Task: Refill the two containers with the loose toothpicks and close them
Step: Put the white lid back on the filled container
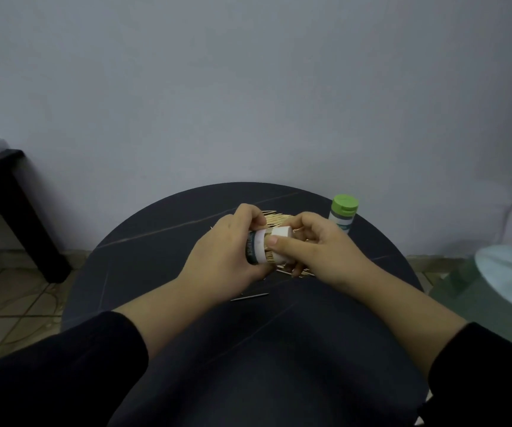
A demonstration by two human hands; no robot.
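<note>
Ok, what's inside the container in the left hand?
Toothpicks show in the gap between the container rim and the cap in the right hand. The left hand covers the body, so how full is hidden.

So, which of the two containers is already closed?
The upright container with the green lid, at the table's far right. The other container, gripped sideways by the left hand, is open.

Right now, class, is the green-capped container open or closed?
Closed: its green cap sits atop the upright container on the table.
</note>
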